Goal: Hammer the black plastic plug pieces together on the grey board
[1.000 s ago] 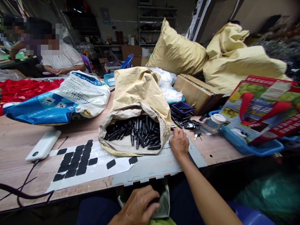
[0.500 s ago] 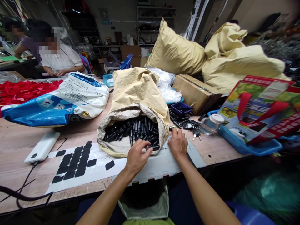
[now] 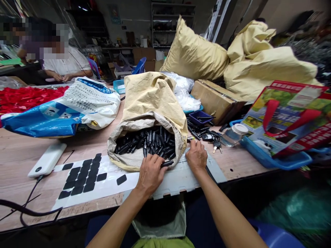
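An open woven sack [image 3: 152, 94] lies on the table with its mouth toward me, full of black pen-shaped pieces [image 3: 152, 139]. At the mouth's lower edge, my left hand [image 3: 151, 172] is closed on one black pen-shaped piece [image 3: 167, 164], which sticks out to the right between thumb and fingers. My right hand [image 3: 196, 155] rests closed on the table beside the sack's right edge. A small bright tip [image 3: 190, 138] shows just beyond its fingers; whatever lies within that grip is hidden.
White sheet with black square stickers [image 3: 85, 177] and white power bank [image 3: 48, 160] lie left. Keys [image 3: 216, 146], a clear jar [image 3: 234, 135], a blue basket [image 3: 274, 158] and loose black pieces [image 3: 193, 132] are right. A co-worker [image 3: 66, 63] sits at far left.
My left hand has drawn back slightly from the sack's mouth and now has a black pen-shaped piece in it. My right hand has stayed in place.
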### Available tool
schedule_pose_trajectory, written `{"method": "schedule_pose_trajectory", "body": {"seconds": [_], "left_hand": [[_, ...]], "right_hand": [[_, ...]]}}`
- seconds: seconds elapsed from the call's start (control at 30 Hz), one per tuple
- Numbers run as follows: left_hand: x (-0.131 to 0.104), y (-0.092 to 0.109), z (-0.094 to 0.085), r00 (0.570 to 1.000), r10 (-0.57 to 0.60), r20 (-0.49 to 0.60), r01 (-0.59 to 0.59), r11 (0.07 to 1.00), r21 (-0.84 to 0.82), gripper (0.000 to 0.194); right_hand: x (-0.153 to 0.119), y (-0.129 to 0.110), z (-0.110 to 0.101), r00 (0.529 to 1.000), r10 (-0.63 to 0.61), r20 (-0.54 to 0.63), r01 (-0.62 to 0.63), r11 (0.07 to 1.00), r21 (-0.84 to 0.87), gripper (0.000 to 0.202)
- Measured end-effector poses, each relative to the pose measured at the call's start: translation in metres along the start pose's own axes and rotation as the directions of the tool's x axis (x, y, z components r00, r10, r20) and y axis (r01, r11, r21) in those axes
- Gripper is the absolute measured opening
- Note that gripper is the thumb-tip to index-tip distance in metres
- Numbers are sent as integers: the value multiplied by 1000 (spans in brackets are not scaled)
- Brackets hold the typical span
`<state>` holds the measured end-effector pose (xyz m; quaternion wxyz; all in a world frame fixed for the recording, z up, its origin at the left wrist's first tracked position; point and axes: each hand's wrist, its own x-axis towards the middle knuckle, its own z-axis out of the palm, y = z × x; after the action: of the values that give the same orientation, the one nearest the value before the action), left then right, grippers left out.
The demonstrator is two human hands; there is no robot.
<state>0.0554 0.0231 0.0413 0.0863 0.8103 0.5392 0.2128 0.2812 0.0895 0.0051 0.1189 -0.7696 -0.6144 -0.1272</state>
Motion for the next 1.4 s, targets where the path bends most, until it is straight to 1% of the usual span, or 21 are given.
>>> {"method": "schedule_pose_trajectory", "body": {"seconds": [0.1, 0.2, 0.3, 0.37, 0.43, 0.47, 0.53, 0.57, 0.63, 0.67, 0.7, 0.73, 0.8, 0.87, 0.9, 1.0, 1.1, 1.17, 1.27, 1.33, 1.4], "left_hand": [[-26, -15, -2, 1000, 25, 17, -23, 995, -97, 11], [-43, -29, 7, 1000, 4, 25, 0, 985, -171, 14], [-47, -37, 16, 1000, -6, 14, 9, 972, -235, 17], [-46, -40, 19, 1000, -6, 7, 8, 968, -252, 20], [-45, -40, 20, 1000, -13, -3, 12, 967, -254, 22], [-45, -40, 19, 1000, -18, -6, 16, 967, -254, 22], [-44, -41, 19, 1000, -27, -8, 24, 965, -262, 21], [-44, -41, 19, 1000, -30, -5, 27, 963, -269, 20], [-44, -41, 18, 999, -38, -2, 36, 960, -279, 20], [-43, -41, 18, 999, -43, 0, 41, 958, -282, 20], [-43, -41, 18, 999, -47, 1, 45, 958, -284, 19], [-43, -41, 18, 999, -51, 1, 49, 957, -287, 18], [-42, -42, 17, 998, -56, 5, 55, 954, -296, 17], [-42, -42, 17, 998, -63, 16, 65, 950, -306, 18], [-42, -41, 16, 997, -71, 23, 74, 947, -312, 18], [-41, -41, 16, 994, -104, 44, 112, 940, -322, 19], [-40, -40, 15, 991, -125, 51, 135, 934, -329, 18], [-40, -39, 15, 990, -131, 48, 139, 935, -327, 17], [-40, -39, 15, 990, -134, 48, 142, 939, -314, 17], [-40, -39, 15, 990, -131, 52, 140, 939, -315, 18], [-40, -39, 15, 990, -127, 53, 137, 938, -320, 18]], "right_hand": [[0, 0, 1, 1000, 0, -6, 0, 1000, -5, 23], [-1, 0, 2, 1000, 2, -16, -2, 1000, -11, 24], [-1, -1, 1, 1000, 7, -11, -7, 1000, -6, 25], [0, -1, -2, 1000, 16, 12, -16, 1000, 17, 27], [3, 4, -6, 997, 52, 62, -57, 996, 74, 32], [3, 9, -9, 992, 85, 92, -96, 988, 117, 35], [2, 21, -17, 973, 178, 145, -208, 951, 227, 38], [-1, 28, -22, 960, 229, 159, -267, 919, 291, 38], [-13, 37, -35, 935, 308, 175, -355, 826, 437, 37], [-23, 39, -42, 930, 318, 184, -367, 772, 519, 38], [-33, 39, -50, 933, 301, 196, -356, 714, 603, 38], [-45, 35, -58, 947, 250, 200, -317, 654, 687, 40], [-70, 21, -73, 978, 91, 189, -207, 557, 804, 40], [-91, 1, -84, 978, -75, 197, -134, 498, 857, 36], [-99, -9, -89, 971, -132, 202, -115, 485, 867, 34], [-116, -32, -96, 955, -235, 181, -47, 484, 874, 31], [-125, -45, -95, 950, -291, 114, 53, 510, 859, 33], [-129, -48, -91, 944, -317, 95, 96, 536, 839, 34], [-130, -47, -87, 934, -336, 118, 104, 574, 813, 32], [-128, -45, -86, 939, -324, 116, 102, 585, 805, 32], [-127, -42, -86, 952, -292, 89, 105, 586, 804, 33]]}}
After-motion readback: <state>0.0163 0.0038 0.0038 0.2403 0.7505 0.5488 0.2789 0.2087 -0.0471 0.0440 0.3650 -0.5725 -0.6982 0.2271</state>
